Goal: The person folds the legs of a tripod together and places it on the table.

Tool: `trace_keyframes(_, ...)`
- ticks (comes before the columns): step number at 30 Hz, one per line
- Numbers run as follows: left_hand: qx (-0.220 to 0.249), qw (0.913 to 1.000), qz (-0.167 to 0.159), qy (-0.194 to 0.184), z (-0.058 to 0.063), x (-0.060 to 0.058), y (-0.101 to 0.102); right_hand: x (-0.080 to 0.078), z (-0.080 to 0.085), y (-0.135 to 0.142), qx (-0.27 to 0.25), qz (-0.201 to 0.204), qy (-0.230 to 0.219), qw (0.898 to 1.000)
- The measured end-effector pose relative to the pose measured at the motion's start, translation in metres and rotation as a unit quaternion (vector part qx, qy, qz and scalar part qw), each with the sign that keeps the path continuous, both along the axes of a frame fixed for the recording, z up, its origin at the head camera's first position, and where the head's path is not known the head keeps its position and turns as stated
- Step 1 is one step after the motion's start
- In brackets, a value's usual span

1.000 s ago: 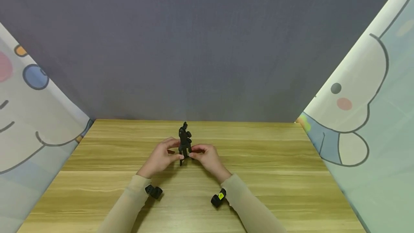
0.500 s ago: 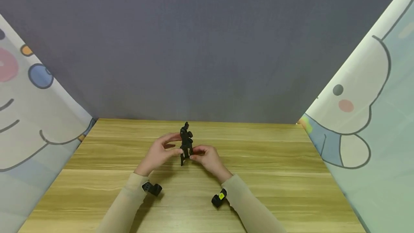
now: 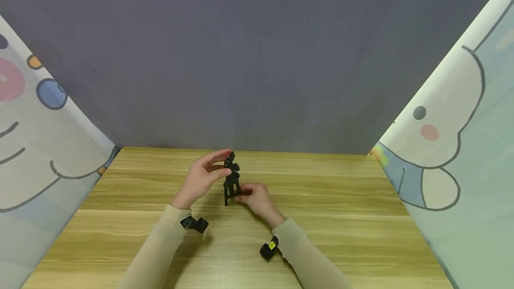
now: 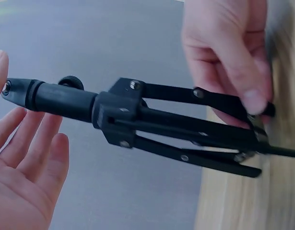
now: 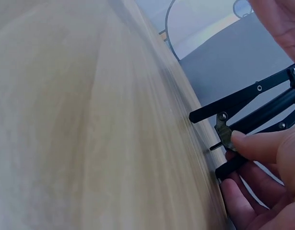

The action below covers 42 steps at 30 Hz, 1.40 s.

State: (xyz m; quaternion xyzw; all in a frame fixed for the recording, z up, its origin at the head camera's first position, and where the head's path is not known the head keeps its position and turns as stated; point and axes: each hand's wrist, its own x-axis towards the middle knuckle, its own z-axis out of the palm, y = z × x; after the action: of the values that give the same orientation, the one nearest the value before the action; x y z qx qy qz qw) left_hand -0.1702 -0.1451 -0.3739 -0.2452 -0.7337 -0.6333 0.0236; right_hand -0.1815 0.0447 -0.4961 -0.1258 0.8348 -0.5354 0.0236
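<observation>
A black mini tripod [image 3: 231, 177] stands upright on the wooden table, its short legs [image 4: 195, 155] partly spread and its knobs facing right. My right hand [image 3: 257, 200] pinches one leg low down near the foot, thumb on the metal brace [image 5: 225, 132] in the right wrist view. Around the top of the tripod is my left hand [image 3: 202, 175], fingers reaching behind the head and thumb in front. The left wrist view shows the left fingers [image 4: 29, 139] loosely extended beside the column [image 4: 63, 100], not wrapped around it.
The wooden table [image 3: 341, 217] runs back to a grey panel [image 3: 257, 57]. Cartoon-printed sheets [image 3: 453, 146] flank it on both sides. Each wrist carries a small black camera [image 3: 194, 224].
My left hand has moved up from the tripod's legs to its top. The right hand stays low at the leg, shifted slightly down. The tripod has barely moved.
</observation>
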Motion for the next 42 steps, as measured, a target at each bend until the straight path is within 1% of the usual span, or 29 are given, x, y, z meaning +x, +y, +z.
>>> trace_keyframes(3, 0.005, 0.9999, -0.011, 0.006, -0.001, -0.005, 0.002, 0.001, 0.001, -0.002, 0.017, 0.001, 0.006, 1.0)
trace_keyframes(7, 0.009, 0.9998, -0.017, 0.01, -0.01, -0.014, 0.002, 0.003, 0.001, -0.004, 0.034, -0.005, 0.012, 0.999)
trace_keyframes(11, 0.003, 0.9997, -0.011, 0.019, -0.018, -0.02, 0.001, 0.003, 0.001, -0.007, 0.042, -0.015, 0.023, 0.999)
trace_keyframes(14, -0.002, 0.9997, -0.002, 0.025, -0.02, -0.021, 0.0, 0.003, 0.003, -0.009, 0.051, -0.022, 0.029, 0.998)
trace_keyframes(18, 0.005, 0.9994, 0.012, 0.032, -0.02, -0.021, -0.004, 0.004, 0.005, -0.01, 0.056, -0.032, 0.03, 0.997)
trace_keyframes(23, 0.029, 0.9981, 0.024, 0.049, -0.019, -0.02, -0.01, 0.004, 0.006, -0.005, 0.048, -0.046, 0.029, 0.997)
trace_keyframes(25, 0.039, 0.9976, 0.027, 0.051, -0.018, -0.019, -0.013, 0.005, 0.007, -0.001, 0.043, -0.046, 0.031, 0.998)
trace_keyframes(29, 0.048, 0.9972, 0.037, 0.043, -0.013, -0.012, -0.019, 0.005, 0.009, 0.009, 0.04, -0.043, 0.045, 0.997)
trace_keyframes(32, 0.043, 0.9974, 0.045, 0.036, -0.008, -0.006, -0.023, 0.005, 0.011, 0.018, 0.041, -0.047, 0.048, 0.997)
trace_keyframes(34, 0.036, 0.9976, 0.05, 0.031, -0.008, -0.004, -0.026, 0.004, 0.011, 0.025, 0.038, -0.049, 0.046, 0.997)
trace_keyframes(36, 0.029, 0.9978, 0.056, 0.022, -0.011, -0.003, -0.029, 0.003, 0.011, 0.031, 0.032, -0.054, 0.042, 0.997)
trace_keyframes(38, 0.022, 0.9978, 0.06, 0.017, -0.021, -0.005, -0.034, 0.001, 0.012, 0.037, 0.026, -0.057, 0.041, 0.997)
trace_keyframes(42, 0.002, 0.9976, 0.069, 0.012, -0.043, -0.013, -0.042, 0.0, 0.014, 0.049, 0.031, -0.063, 0.046, 0.996)
